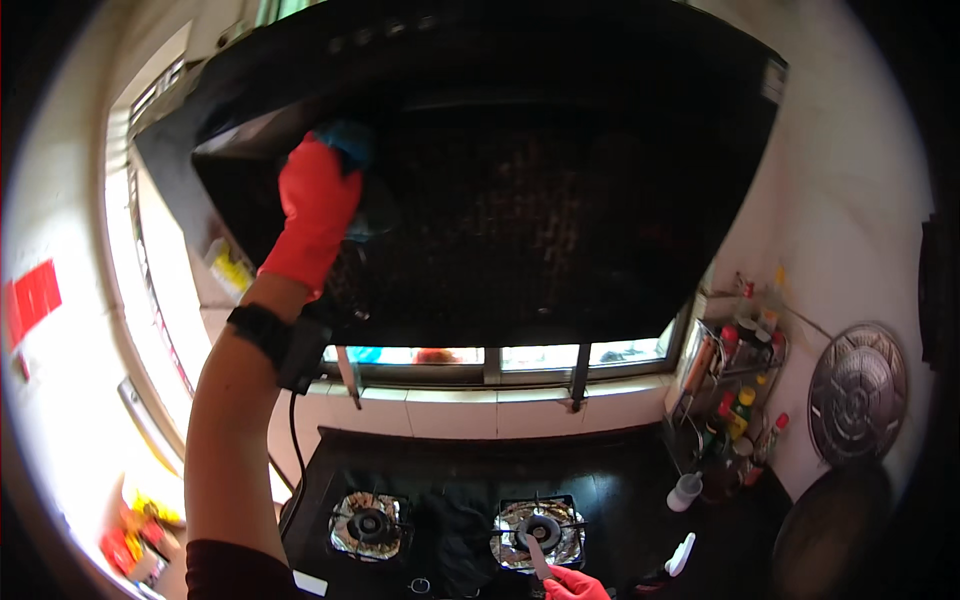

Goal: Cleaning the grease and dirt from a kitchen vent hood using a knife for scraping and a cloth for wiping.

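Note:
My left hand (319,187), in a red rubber glove, reaches up to the black range hood (465,292). Bunched in its fingers is a blue cloth (349,142), held against the left part of the hood's underside; motion blurs it a little. Low in the picture, my right hand (576,585) wears a matching glove and is partly cut off by the lower edge. It grips a knife-like flat blade (537,559), which points up over the right gas burner (538,532). The blade's handle is hidden in the glove.
Foil lines both burners, the left burner (369,526) included. A rack of bottles (739,405) stands at the right, with a white cup (684,492) before it. Round metal lids (859,394) hang on the right wall. A black cable (298,450) runs down beside my left arm.

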A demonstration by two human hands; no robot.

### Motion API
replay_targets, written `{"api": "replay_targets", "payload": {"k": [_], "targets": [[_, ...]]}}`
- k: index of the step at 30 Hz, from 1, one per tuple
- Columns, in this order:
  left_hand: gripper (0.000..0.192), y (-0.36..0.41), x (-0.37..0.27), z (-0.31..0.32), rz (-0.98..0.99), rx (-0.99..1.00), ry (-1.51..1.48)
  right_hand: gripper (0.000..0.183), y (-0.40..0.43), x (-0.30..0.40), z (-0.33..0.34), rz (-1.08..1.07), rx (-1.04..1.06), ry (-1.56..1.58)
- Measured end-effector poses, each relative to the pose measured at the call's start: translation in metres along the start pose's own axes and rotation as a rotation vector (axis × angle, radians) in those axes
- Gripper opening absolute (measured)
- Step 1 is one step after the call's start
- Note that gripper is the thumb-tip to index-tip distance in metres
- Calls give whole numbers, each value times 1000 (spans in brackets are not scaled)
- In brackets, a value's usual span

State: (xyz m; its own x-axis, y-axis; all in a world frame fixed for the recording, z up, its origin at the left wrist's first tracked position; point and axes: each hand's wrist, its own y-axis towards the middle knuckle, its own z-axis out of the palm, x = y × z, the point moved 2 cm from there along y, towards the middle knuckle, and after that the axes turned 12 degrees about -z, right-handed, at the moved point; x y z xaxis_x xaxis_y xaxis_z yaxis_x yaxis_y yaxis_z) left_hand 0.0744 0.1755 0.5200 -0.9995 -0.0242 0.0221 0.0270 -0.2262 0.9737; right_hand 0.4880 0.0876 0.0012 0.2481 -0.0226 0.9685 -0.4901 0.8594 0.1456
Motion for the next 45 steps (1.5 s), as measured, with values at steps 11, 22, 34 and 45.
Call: {"api": "replay_targets", "payload": {"k": [11, 22, 34, 45], "targets": [[20, 34, -275, 65, 53, 373, -72, 38, -30, -3, -21, -16, -205, 98], [19, 23, -222, 64, 373, 130, -85, 35, -19, -5, -38, -11, -210, 218], [15, 29, -290, 81, 273, 250, 76, 36, 9, -23, -30, 43, -30, 169], [12, 33, -107, 13, 498, 351, 305, 37, 23, -18, -28, 57, 56, 91]]}}
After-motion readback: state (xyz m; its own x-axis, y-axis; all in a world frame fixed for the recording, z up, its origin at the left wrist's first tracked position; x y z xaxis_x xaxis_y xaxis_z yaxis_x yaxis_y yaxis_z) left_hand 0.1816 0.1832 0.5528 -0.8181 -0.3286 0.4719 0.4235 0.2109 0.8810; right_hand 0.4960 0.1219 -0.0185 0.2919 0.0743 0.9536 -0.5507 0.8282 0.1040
